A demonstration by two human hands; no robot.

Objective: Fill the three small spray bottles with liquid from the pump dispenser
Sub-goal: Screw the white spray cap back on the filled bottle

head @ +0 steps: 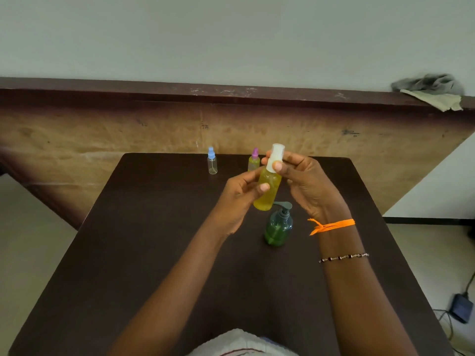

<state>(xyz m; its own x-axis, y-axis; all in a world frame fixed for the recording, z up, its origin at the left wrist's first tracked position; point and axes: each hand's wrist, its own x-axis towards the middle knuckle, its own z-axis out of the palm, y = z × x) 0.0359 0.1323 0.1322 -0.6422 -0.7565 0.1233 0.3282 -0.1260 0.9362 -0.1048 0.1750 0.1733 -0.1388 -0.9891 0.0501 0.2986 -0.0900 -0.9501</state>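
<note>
2 hands (239,194) hold 1 yellow-filled bottle (267,191), 2 bottles standing, 1 pump dispenser (279,228)

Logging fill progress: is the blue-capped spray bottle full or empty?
Empty. The blue-capped bottle stands upright on the table, clear throughout, with no yellow liquid like the purple-capped bottle shows.

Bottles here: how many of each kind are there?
Small spray bottles: 3, with blue cap, purple cap and white cap, the last held in both hands
Pump dispenser: 1
Total: 4
</note>
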